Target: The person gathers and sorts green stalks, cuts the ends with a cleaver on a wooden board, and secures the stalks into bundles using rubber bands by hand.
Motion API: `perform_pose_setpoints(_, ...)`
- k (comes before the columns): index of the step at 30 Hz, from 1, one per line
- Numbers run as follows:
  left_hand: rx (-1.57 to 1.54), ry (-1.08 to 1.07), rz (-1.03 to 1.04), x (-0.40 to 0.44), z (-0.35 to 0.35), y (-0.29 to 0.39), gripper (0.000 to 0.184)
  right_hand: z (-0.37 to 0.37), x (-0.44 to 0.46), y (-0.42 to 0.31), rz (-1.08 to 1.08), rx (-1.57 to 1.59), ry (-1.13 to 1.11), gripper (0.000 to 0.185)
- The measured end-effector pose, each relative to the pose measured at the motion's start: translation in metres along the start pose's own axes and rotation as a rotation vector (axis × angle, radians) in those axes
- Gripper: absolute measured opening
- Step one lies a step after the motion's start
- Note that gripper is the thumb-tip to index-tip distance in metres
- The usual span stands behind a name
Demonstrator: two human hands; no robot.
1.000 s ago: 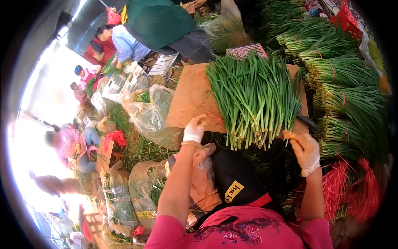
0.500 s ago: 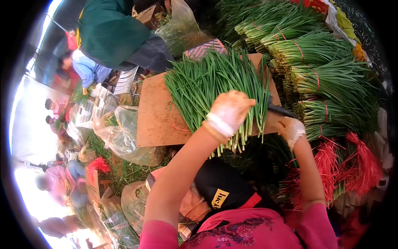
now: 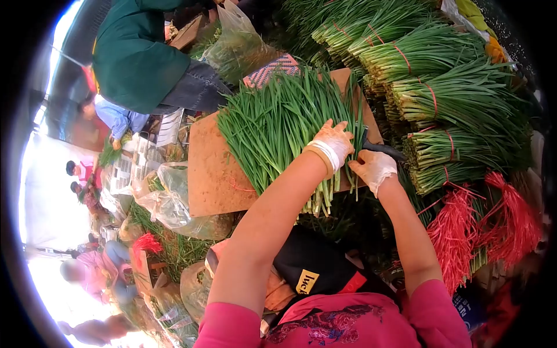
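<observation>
A wide spread of loose green stalks (image 3: 272,127) lies across a brown board (image 3: 212,168), cut ends toward me. My left hand (image 3: 333,141), in a thin glove with a band at the wrist, rests on the right part of the stalks with its fingers apart. Just right of it, at the board's near right edge, is my right hand (image 3: 374,168), also gloved, thumb and fingers apart beside the stalk ends. A dark curved handle (image 3: 383,151) sticks out behind my right hand.
Tied bundles of stalks (image 3: 447,98) are stacked on the right, above hanging red strips (image 3: 455,232). A person in green (image 3: 127,58) bends at the upper left. Plastic bags (image 3: 168,197) and seated people are on the left.
The view has turned rightward. My left hand has moved from the board's near edge onto the right side of the stalks, and my right hand has come in close beside it.
</observation>
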State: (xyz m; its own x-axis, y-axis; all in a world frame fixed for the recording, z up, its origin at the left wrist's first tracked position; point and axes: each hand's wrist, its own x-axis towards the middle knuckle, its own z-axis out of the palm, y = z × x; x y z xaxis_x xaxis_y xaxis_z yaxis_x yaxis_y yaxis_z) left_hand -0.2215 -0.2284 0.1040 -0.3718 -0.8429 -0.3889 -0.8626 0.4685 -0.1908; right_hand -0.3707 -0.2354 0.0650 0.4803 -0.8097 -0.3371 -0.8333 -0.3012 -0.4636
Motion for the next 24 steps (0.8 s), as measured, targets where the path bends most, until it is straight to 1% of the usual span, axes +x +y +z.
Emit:
perform_pose_setpoints(1,-0.032,-0.16,-0.047,0.004,-0.008,0.002,0.039,-0.001,0.003,-0.004,0.009,-0.049,-0.054,0.041)
perform_pose_setpoints(2,-0.024,-0.176,-0.061,0.005,-0.008,0.001,0.038,-0.002,0.006,-0.004,0.019,-0.098,-0.108,0.041)
perform_pose_setpoints(3,-0.013,-0.193,-0.074,0.006,-0.005,0.0,0.038,0.0,0.009,-0.003,0.029,-0.081,-0.12,0.04)
perform_pose_setpoints(4,0.001,-0.209,-0.086,0.005,-0.004,-0.002,0.037,0.003,0.012,0.0,-0.028,-0.099,-0.109,0.04)
perform_pose_setpoints(5,0.024,-0.211,-0.108,0.005,0.003,-0.005,0.032,0.005,0.014,0.004,-0.088,-0.118,-0.099,0.04)
perform_pose_setpoints(7,-0.017,-0.167,-0.132,-0.003,0.003,-0.009,0.028,0.015,0.021,0.017,-0.286,-0.254,-0.066,0.035)
perform_pose_setpoints(8,-0.036,-0.142,-0.144,-0.006,0.003,-0.011,0.027,0.02,0.021,0.024,-0.176,-0.117,-0.071,0.033)
perform_pose_setpoints(10,-0.064,-0.115,-0.166,-0.012,0.006,-0.015,0.026,-0.009,-0.007,0.008,0.043,0.152,-0.078,0.03)
perform_pose_setpoints(11,-0.078,-0.106,-0.179,-0.016,0.006,-0.016,0.026,-0.019,-0.016,0.003,0.015,0.066,-0.102,0.03)
perform_pose_setpoints(14,-0.131,-0.053,-0.215,-0.024,0.011,-0.019,0.025,-0.007,-0.031,0.019,-0.061,-0.04,-0.084,0.03)
perform_pose_setpoints(15,-0.149,-0.029,-0.227,-0.024,0.015,-0.019,0.025,-0.004,-0.03,0.023,-0.048,-0.053,-0.05,0.038)
perform_pose_setpoints(17,-0.158,0.014,-0.234,-0.023,0.021,-0.019,0.025,-0.003,-0.023,0.024,0.038,0.004,-0.009,0.044)
perform_pose_setpoints(18,-0.172,0.001,-0.244,-0.023,0.019,-0.018,0.026,-0.004,-0.018,0.021,0.08,0.035,0.013,0.048)
perform_pose_setpoints(19,-0.185,-0.015,-0.254,-0.023,0.017,-0.017,0.027,-0.004,-0.011,0.016,0.134,0.036,-0.057,0.052)
perform_pose_setpoints(20,-0.197,-0.029,-0.265,-0.024,0.014,-0.017,0.029,0.001,-0.01,0.011,0.09,0.048,-0.038,0.05)
perform_pose_setpoints(22,-0.233,0.243,-0.238,-0.025,0.022,-0.013,0.032,0.016,-0.007,0.002,0.006,0.069,-0.001,0.047)
perform_pose_setpoints(23,-0.25,0.383,-0.224,-0.025,0.027,-0.013,0.034,0.031,-0.003,-0.003,-0.042,0.065,0.013,0.04)
perform_pose_setpoints(24,-0.233,0.438,-0.125,-0.023,0.03,-0.01,0.037,0.034,-0.006,-0.018,-0.052,-0.01,-0.006,0.036)
